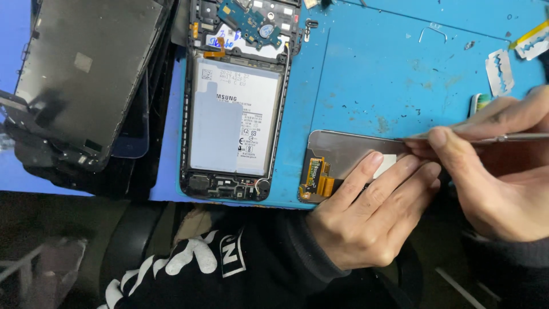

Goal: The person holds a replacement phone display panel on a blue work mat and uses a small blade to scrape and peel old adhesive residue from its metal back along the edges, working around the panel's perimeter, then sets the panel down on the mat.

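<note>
Seen from my head camera: a blue work mat [394, 68] covers the bench, scuffed and flecked with dark debris, and on its left edge leans a stack of dark removed phone screens [86, 86], overlapping one another and spilling past the mat. Just right of that stack lies an opened phone frame [237, 100], back cover off, its white battery [234, 123] filling the middle and a small blue circuit board [251, 24] resting loose across its top end. Near the mat's front edge, well apart from the frame, sits the detached display panel [349, 150], grey back upward, with an orange flex cable [318, 178] folded at its left end. My left hand [366, 220] lies flat on this panel, fingers stretched out and pressing it down, covering most of its right half so I cannot see that part. My right hand [503, 171] is closed in a pinch around a thin metal tool [514, 137], thumb and forefinger clamping the shaft, whose tip meets the panel's upper edge beside my left fingertips. At the mat's far right lie two razor blades [500, 71], apart from each other, one partly tucked under a yellow strip [529, 35]. A small bent metal wire [433, 30] rests alone further up the mat. My dark printed sweatshirt [200, 269] fills the bottom of the frame.
</note>
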